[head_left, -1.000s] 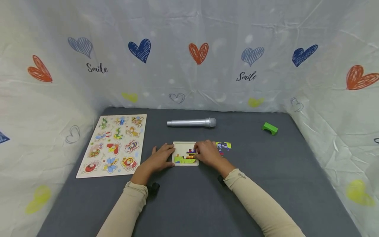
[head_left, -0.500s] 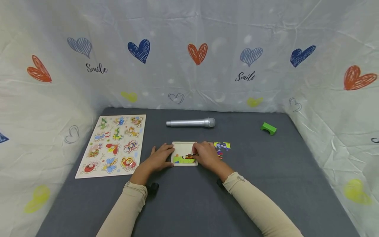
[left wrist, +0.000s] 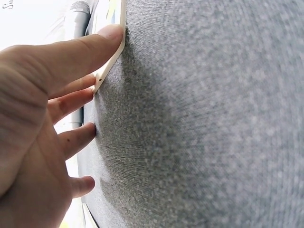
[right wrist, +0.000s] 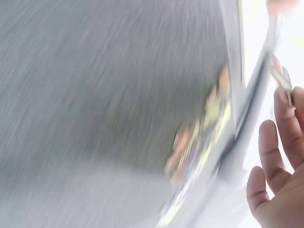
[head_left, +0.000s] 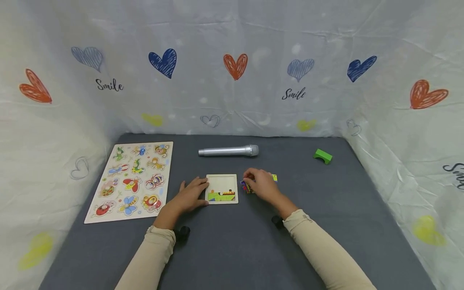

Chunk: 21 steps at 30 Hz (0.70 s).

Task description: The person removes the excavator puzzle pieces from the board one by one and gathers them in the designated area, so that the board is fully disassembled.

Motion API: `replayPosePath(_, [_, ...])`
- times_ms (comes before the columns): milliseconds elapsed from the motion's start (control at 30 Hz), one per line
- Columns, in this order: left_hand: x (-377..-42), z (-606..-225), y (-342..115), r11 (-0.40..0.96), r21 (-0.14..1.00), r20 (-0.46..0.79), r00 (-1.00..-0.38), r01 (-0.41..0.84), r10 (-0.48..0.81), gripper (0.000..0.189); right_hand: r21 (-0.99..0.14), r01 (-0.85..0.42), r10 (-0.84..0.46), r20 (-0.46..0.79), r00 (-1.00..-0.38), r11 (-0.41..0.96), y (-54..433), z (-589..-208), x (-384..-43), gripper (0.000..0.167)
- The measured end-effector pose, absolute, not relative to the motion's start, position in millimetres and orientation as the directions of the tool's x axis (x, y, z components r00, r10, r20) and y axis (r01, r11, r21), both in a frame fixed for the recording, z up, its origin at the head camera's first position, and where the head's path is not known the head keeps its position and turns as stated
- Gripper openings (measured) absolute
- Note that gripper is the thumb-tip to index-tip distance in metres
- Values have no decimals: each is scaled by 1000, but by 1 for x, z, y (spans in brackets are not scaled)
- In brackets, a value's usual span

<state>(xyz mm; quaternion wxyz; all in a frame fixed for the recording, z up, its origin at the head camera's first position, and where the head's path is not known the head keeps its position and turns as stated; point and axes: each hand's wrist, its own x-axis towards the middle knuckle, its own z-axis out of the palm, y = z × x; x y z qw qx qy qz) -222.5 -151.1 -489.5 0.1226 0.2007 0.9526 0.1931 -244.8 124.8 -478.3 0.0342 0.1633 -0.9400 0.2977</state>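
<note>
A small light wooden puzzle tray (head_left: 222, 183) lies mid-table, with green and orange puzzle pieces (head_left: 222, 196) along its near side. My left hand (head_left: 188, 197) rests at the tray's left side, thumb at the near corner and fingertips at the far one; in the left wrist view the thumb (left wrist: 80, 52) touches its edge. To the tray's right, my right hand (head_left: 265, 185) is above the loose puzzle pieces (head_left: 248, 187), covering some. In the right wrist view it pinches a small colourful puzzle piece (right wrist: 282, 75); blurred loose pieces lie below.
A large insect puzzle board (head_left: 130, 181) lies at the left. A silver microphone (head_left: 228, 151) is behind the tray, and a green arch block (head_left: 322, 156) sits at the far right. A white curtain (head_left: 203, 92) printed with hearts surrounds the grey table.
My right hand has moved right, from over the tray to the loose pieces. The blue-topped piece seen in the tray earlier no longer shows there. My left hand stays at the tray.
</note>
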Motion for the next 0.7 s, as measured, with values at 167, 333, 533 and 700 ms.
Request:
replayPosePath(167, [-223, -491, -152, 840, 414, -141, -887, 350, 439, 69, -632, -161, -142, 81, -987, 758, 174, -474, -241, 18])
replayPosePath(333, [-223, -488, -158, 844, 406, -138, -890, 350, 435, 70, -688, -65, -72, 19, -997, 723, 209, -477, -237, 25])
replayPosePath(533, [-224, -487, -158, 839, 401, -127, -884, 368, 449, 69, -757, -15, -71, -42, -997, 653, 223, -480, -237, 25])
replayPosePath(700, [-224, -491, -153, 831, 410, -123, -880, 376, 459, 69, -781, 47, -74, -118, -990, 622, 227, -482, -234, 26])
